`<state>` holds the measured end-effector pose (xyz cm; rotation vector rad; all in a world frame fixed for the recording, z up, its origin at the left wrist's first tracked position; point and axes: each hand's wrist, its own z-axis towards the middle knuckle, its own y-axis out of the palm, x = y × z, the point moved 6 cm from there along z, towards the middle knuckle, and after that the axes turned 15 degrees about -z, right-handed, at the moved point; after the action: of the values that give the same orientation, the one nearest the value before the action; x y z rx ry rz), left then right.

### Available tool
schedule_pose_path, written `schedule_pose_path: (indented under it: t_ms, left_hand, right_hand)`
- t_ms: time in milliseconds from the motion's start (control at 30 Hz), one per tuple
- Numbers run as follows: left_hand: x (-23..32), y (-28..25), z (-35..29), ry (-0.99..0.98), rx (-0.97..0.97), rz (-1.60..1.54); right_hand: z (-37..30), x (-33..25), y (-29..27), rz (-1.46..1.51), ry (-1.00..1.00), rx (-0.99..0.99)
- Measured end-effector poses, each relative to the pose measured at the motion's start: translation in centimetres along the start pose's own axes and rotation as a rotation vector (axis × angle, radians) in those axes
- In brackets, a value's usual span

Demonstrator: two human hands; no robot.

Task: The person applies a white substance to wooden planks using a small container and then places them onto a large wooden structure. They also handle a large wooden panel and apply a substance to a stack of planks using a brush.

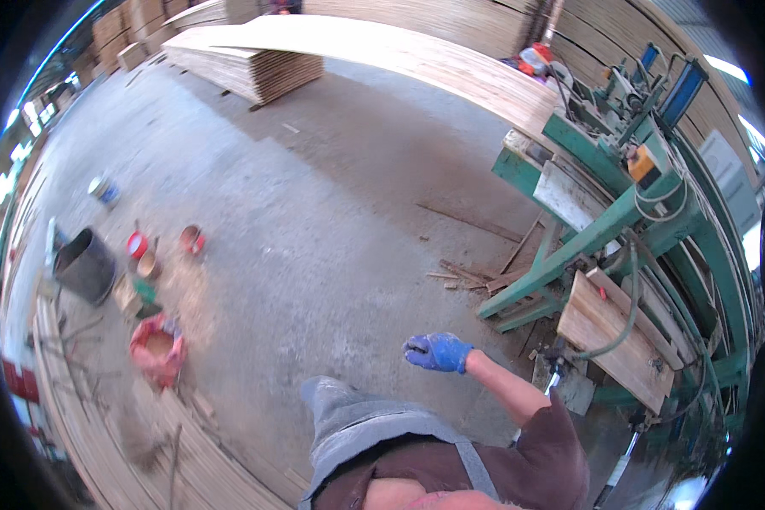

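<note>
My right hand (pixel 438 351), in a blue work glove with pale dust on it, hangs over the concrete floor at the right of my body. Its fingers are curled in, and no object shows in them. The forearm is bare below a dark brown sleeve. My left hand is out of view. A grey apron (pixel 370 433) covers my front. Nearest to the gloved hand stands a green metal machine frame (pixel 531 276), apart from it. Wooden boards (pixel 616 336) lean in the lower part of that frame.
A long pale wood panel (pixel 399 53) reaches from the machine to a board stack (pixel 259 76). Scrap strips (pixel 467 272) lie by the machine's foot. At left are a dark bin (pixel 87 268), a red sack (pixel 157 350), small cans (pixel 137 245) and long planks (pixel 187 450).
</note>
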<state>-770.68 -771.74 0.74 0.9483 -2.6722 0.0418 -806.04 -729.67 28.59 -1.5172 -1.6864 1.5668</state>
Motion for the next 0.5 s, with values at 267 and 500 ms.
schedule_pose_path:
  t_ms: [267,500]
  left_hand:
    - [33.1,20.1,13.4,-0.013,-0.112,0.077]
    - [81.8,42.6,22.1,0.467,-0.301,0.044]
  right_hand:
    - [24.1,24.8,1.8,1.282,0.869,0.113]
    - [38.4,50.2,-16.2,1.589,0.846,0.838]
